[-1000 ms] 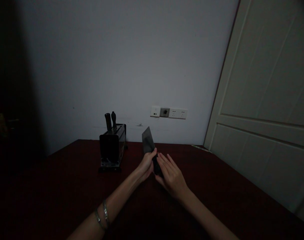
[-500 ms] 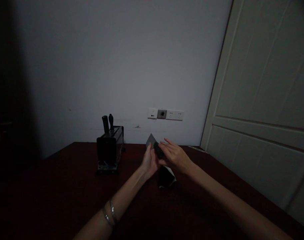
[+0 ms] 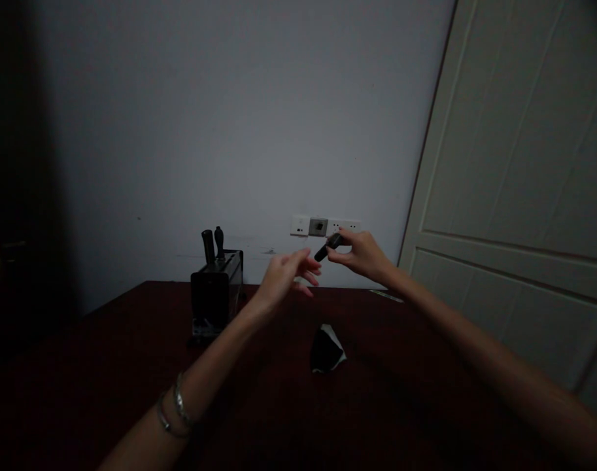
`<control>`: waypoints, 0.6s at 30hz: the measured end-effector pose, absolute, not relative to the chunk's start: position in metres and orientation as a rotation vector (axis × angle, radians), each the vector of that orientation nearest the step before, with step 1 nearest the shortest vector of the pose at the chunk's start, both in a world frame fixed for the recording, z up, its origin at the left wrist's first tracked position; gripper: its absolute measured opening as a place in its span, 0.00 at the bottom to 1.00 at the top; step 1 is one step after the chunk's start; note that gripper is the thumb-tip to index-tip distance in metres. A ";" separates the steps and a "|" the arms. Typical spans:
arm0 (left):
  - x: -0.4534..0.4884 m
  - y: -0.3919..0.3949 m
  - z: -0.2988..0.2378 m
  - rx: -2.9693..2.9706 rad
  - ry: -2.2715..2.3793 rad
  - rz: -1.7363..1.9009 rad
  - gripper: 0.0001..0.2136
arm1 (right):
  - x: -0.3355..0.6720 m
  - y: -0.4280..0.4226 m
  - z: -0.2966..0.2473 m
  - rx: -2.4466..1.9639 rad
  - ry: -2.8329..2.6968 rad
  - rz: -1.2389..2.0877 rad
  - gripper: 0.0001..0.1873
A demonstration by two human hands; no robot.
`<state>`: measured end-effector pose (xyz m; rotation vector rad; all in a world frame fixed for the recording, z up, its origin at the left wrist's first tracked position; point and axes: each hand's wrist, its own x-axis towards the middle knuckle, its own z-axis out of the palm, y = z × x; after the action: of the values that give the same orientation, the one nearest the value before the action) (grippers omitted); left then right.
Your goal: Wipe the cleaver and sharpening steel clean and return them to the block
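My right hand pinches the black handle of what looks like a knife, raised above the back of the table and tilted down to the left. Its blade is not plain to see in this dim light; a pale patch shows behind my left fingers. My left hand hovers just left of the handle, fingers bent and spread, with nothing visibly held. Below both hands a folded black cloth with a whitish edge lies on the table.
A dark knife block stands at the left, two black handles rising from it. The dark red table meets a pale wall with sockets. At the right is a white panelled door. A flat strip lies at the table's back edge.
Both hands were close together around the grey blade and dark handle. Now they have risen and parted: the right hand lifts the handle up and right, and the left has opened.
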<state>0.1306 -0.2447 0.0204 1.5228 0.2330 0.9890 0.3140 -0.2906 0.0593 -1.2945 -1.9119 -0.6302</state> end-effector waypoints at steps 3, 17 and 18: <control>0.125 -0.223 0.044 1.807 0.351 1.260 0.07 | 0.304 -0.299 0.075 -1.347 -1.889 -0.473 0.08; 0.109 -0.208 0.047 2.100 0.253 0.837 0.10 | 0.262 -0.304 0.097 -1.373 -1.999 -0.217 0.12; 0.108 -0.207 0.047 2.080 0.261 0.853 0.09 | 0.261 -0.302 0.097 -1.356 -1.990 -0.213 0.12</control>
<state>0.1080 -0.2073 0.0468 2.0804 0.2614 0.8532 0.2606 -0.3021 0.0972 -1.3558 -1.9896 -0.2128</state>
